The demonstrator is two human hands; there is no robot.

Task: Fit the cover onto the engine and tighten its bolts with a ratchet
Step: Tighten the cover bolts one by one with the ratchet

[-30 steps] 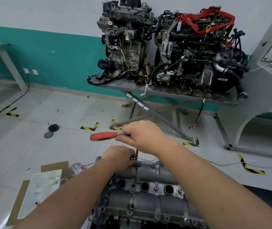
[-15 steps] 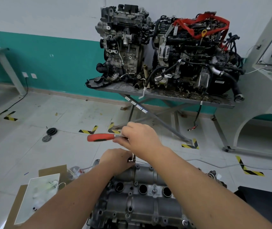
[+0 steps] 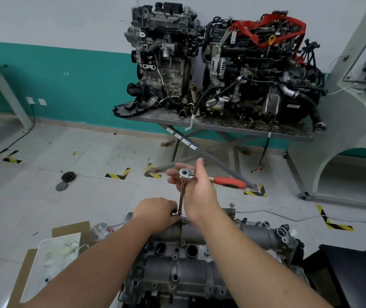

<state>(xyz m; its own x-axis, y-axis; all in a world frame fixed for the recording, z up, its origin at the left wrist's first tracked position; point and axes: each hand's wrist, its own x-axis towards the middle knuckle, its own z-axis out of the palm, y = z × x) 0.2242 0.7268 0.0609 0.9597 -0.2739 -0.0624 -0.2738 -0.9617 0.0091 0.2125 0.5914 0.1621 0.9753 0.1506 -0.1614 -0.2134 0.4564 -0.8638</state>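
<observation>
The grey metal cover (image 3: 199,276) lies on the engine at the bottom centre, with round plug holes along its middle. A ratchet (image 3: 186,173) stands over the cover's far edge on a thin extension bar (image 3: 181,196). Its red handle (image 3: 229,182) points to the right. My right hand (image 3: 199,192) grips the ratchet just under its silver head, thumb raised. My left hand (image 3: 156,213) rests on the cover's far left edge and pinches the lower end of the extension, hiding the bolt under it.
Two dirty engines (image 3: 217,63) stand on a metal table (image 3: 222,127) by the teal wall ahead. A cardboard box with a white tray (image 3: 55,258) lies on the floor at left, two black discs (image 3: 65,181) beyond it. A white cabinet (image 3: 355,130) stands at right.
The ratchet's red handle has swung from pointing left to pointing right. My right hand turned with it. My left hand stays at the foot of the extension.
</observation>
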